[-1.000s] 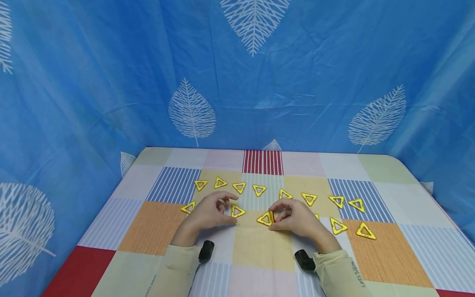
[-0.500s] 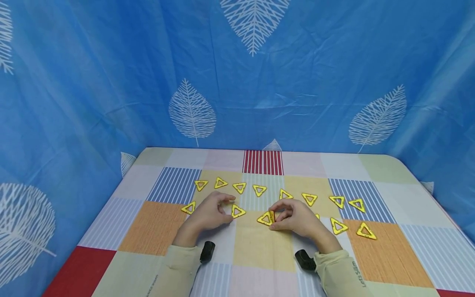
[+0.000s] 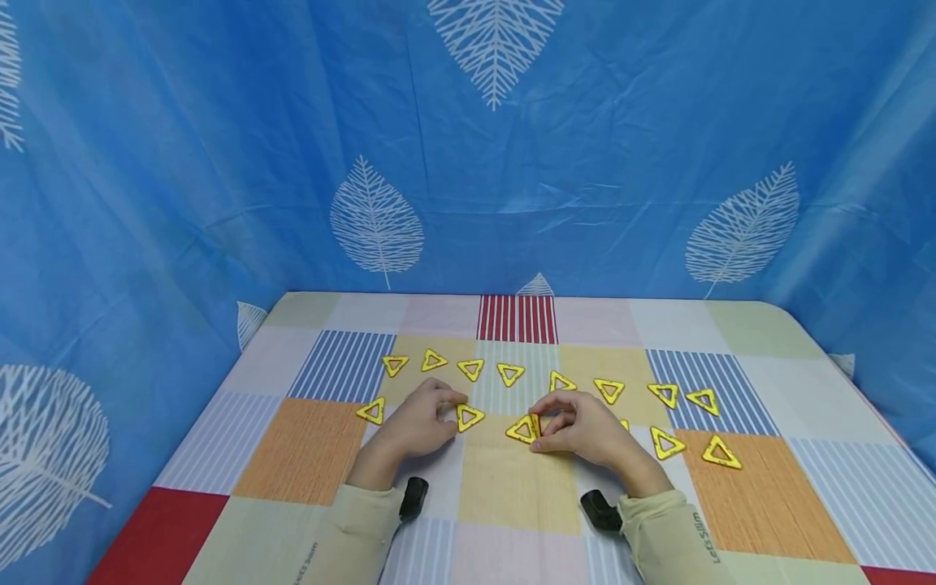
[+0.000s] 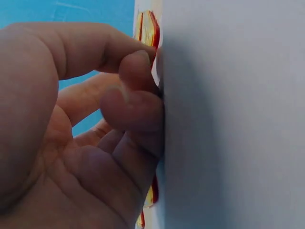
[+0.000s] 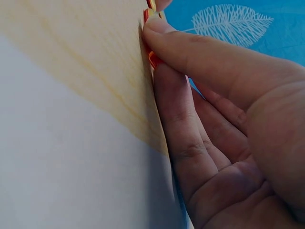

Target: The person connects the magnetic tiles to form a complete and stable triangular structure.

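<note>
My left hand (image 3: 420, 418) rests low on the cloth with curled fingers. Its index fingertip and thumb close round the left edge of a flat yellow triangle tile (image 3: 470, 417). In the left wrist view, a yellow tile with a red edge (image 4: 148, 29) shows just beyond the thumb. My right hand (image 3: 581, 426) pinches a yellow, red-edged triangle tile (image 3: 537, 426) between thumb and index finger, tilted up on its edge. It overlaps the right side of another flat triangle tile (image 3: 521, 431). Part of the held tile (image 5: 152, 58) appears between the fingers in the right wrist view.
Several more hollow triangle tiles (image 3: 610, 392) lie in two loose rows across the patchwork cloth (image 3: 512, 487). One tile is mostly hidden behind the right hand. A blue curtain with white leaves (image 3: 570, 162) hangs behind the table.
The left hand's thumb and index finger have drawn closer together, and the index fingertip has come down to the tile's upper corner. The right hand stays in place with its tile.
</note>
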Action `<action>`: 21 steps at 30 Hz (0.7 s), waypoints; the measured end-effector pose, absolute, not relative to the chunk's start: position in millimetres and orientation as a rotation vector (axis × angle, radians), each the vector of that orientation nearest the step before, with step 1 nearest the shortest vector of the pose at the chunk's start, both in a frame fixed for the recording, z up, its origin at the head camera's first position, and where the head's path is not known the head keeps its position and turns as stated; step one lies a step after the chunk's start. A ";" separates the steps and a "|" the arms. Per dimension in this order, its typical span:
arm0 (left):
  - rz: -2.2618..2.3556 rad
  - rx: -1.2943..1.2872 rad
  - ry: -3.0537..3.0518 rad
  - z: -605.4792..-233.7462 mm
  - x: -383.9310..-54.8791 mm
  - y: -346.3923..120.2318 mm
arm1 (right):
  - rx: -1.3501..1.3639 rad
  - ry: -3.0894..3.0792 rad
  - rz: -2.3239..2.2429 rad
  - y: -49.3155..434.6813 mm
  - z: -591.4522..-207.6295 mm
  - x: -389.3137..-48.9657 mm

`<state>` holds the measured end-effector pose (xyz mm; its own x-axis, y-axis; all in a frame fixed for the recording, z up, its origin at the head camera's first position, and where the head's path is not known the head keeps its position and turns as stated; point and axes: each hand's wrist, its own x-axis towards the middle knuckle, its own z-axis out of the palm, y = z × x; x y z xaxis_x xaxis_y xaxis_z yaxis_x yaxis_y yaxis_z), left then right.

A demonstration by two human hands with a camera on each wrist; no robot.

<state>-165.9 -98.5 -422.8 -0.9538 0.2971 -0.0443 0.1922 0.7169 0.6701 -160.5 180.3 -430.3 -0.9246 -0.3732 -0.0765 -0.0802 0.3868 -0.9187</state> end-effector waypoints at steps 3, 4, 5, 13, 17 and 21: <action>1.050 0.373 2.780 -422.9 -165.7 -98.2 | -0.393 2.380 -1.547 180.2 -429.6 -160.9; 1.049 0.364 2.781 -422.8 -165.7 -98.1 | -0.396 2.380 -1.547 180.1 -430.0 -161.1; 1.050 0.355 2.782 -422.7 -165.6 -97.8 | -0.393 2.380 -1.547 180.2 -430.1 -161.2; 1.089 0.370 2.773 -422.1 -164.6 -96.7 | -0.376 2.389 -1.534 179.9 -430.3 -159.5; 1.113 0.399 2.744 -422.1 -165.5 -97.0 | -0.359 2.405 -1.517 179.8 -429.8 -160.1; 1.183 0.378 2.701 -421.7 -166.6 -97.7 | -0.360 2.411 -1.515 179.1 -429.3 -160.1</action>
<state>-166.6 -97.7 -421.7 -0.9536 0.2965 -0.0520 0.1629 0.6535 0.7392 -160.1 179.1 -429.3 -0.9327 -0.3481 -0.0948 -0.0656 0.4220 -0.9042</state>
